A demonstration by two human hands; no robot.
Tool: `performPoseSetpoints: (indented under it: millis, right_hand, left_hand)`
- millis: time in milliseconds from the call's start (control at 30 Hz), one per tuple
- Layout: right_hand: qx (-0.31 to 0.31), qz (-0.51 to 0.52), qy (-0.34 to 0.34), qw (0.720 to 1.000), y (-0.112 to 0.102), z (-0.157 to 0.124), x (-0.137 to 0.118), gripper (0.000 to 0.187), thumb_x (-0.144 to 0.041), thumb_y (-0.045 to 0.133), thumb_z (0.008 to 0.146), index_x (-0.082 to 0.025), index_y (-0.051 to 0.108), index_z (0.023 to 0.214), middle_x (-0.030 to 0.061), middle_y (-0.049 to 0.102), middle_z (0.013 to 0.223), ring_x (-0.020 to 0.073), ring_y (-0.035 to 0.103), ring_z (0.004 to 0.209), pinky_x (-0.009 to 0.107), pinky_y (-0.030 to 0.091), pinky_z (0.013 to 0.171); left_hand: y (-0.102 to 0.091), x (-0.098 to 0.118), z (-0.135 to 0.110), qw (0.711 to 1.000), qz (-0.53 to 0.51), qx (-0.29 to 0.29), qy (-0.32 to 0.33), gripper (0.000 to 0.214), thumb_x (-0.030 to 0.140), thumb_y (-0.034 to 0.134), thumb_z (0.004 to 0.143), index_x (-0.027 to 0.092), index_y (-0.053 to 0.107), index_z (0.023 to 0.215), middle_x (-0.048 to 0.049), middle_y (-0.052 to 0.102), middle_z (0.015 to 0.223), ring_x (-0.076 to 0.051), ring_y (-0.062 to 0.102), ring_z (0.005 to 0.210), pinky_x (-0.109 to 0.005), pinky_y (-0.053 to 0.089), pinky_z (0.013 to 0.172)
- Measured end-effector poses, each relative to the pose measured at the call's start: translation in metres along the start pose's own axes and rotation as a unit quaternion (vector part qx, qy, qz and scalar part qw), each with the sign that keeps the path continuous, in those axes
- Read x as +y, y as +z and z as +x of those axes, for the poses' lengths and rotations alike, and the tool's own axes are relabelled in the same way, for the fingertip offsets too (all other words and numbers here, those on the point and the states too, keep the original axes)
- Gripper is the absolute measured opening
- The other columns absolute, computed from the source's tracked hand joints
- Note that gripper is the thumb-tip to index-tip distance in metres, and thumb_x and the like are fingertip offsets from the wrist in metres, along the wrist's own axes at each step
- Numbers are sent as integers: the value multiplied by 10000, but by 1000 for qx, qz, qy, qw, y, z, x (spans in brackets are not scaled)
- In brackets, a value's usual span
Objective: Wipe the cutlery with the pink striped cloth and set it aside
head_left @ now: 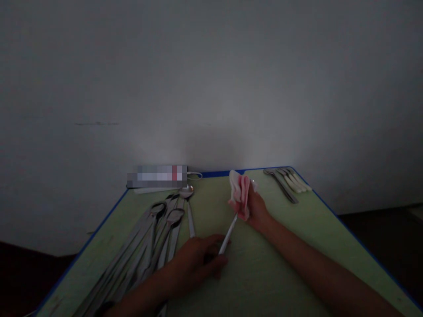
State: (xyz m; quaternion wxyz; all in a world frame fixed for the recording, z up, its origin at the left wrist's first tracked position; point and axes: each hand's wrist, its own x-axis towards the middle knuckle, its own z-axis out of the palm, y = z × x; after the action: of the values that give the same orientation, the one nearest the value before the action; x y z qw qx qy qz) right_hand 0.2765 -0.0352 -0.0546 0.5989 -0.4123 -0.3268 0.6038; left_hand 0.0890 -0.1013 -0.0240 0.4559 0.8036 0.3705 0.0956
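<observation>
My left hand (198, 262) is closed around the lower handle of a piece of metal cutlery (228, 235), its fingers and thumb pinching the end. The far end of this cutlery goes into a folded pink and white cloth (238, 193) and is hidden there, so its kind does not show. My right hand (258, 209) is wrapped around the cloth from the right, above the table. Just left of my left hand lies a spoon (187, 192), near a pile of long-handled metal spoons (174, 216), part of which is behind my left forearm.
On the light green table (264, 281) with a blue edge, metal spoons (280, 185) and white-handled cutlery (296, 181) lie at the far right corner. A blurred-out box-like object (158, 176) with a white cable (195, 175) stands at the back left, against a grey wall.
</observation>
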Motion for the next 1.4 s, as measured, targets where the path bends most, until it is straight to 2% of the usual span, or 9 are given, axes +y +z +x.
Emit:
performPoseSetpoints:
  millis: [100, 233, 367, 467, 600, 833, 1000, 1267, 1400]
  right_hand:
    - [55, 69, 39, 995, 7, -8, 3, 413, -593, 534, 694, -191, 560, 786, 27, 632, 679, 149, 564, 582, 259, 442, 512]
    - [50, 64, 60, 995, 11, -14, 9, 350, -510, 620, 665, -166, 567, 703, 12, 612, 590, 129, 542, 526, 243, 445, 522]
    - [55, 110, 67, 990, 7, -3, 7, 323, -464, 638, 673, -172, 595, 804, 28, 662, 716, 152, 595, 603, 280, 488, 593]
    - [108, 106, 30, 988, -3, 11, 2, 300, -449, 630, 688, -175, 603, 805, 41, 673, 775, 160, 614, 659, 275, 496, 615]
    - [144, 35, -64, 987, -19, 22, -2, 313, -456, 605, 705, -165, 605, 821, 39, 672, 782, 150, 612, 674, 250, 478, 602]
    - [134, -47, -111, 984, -28, 24, -4, 421, -546, 531, 716, -153, 607, 844, 46, 676, 780, 146, 605, 667, 230, 451, 568]
    - [139, 68, -45, 987, -18, 19, -2, 419, -565, 532, 714, -167, 612, 817, 34, 676, 762, 143, 607, 661, 230, 454, 557]
    - [12, 122, -2, 992, 9, -7, 10, 307, -430, 664, 656, -155, 606, 781, 6, 658, 689, 124, 589, 636, 229, 453, 616]
    - [35, 158, 1, 987, 6, 0, 6, 259, -370, 681, 658, -151, 610, 779, 8, 662, 717, 123, 597, 658, 246, 471, 667]
  left_hand:
    - [0, 2, 1, 1000, -4, 16, -5, 305, 310, 414, 857, 181, 508, 1116, 11, 642, 678, -117, 561, 609, -180, 389, 569]
    - [-3, 2, 3, 1000, 14, 28, -2, 249, 309, 380, 868, 167, 535, 1001, 11, 620, 672, -115, 541, 596, -183, 369, 556]
    - [-4, 0, 6, 998, 22, 55, -16, 271, 324, 346, 880, 158, 534, 984, 16, 580, 633, -107, 510, 545, -185, 349, 513]
    - [-2, -1, 5, 999, 12, 37, -24, 316, 339, 349, 878, 158, 496, 1090, 31, 559, 572, -103, 490, 496, -183, 340, 486]
    - [-2, -1, 1, 1000, 20, 12, -1, 265, 335, 393, 859, 160, 538, 995, 10, 585, 662, -102, 504, 553, -180, 348, 509]
    - [-4, -1, -1, 999, -49, -2, 17, 211, 303, 384, 878, 154, 529, 911, 19, 563, 677, -94, 491, 594, -167, 355, 526]
    - [-3, -2, 0, 997, -76, -14, 25, 251, 347, 390, 884, 163, 543, 959, 2, 611, 761, -86, 484, 579, -164, 380, 532]
    - [-4, -1, 1, 998, -52, -20, 35, 239, 328, 375, 894, 165, 541, 951, 4, 621, 734, -90, 508, 566, -168, 386, 531]
    - [-4, -2, 3, 999, -42, 1, 23, 239, 330, 366, 895, 160, 528, 943, 15, 585, 686, -91, 503, 556, -172, 386, 527]
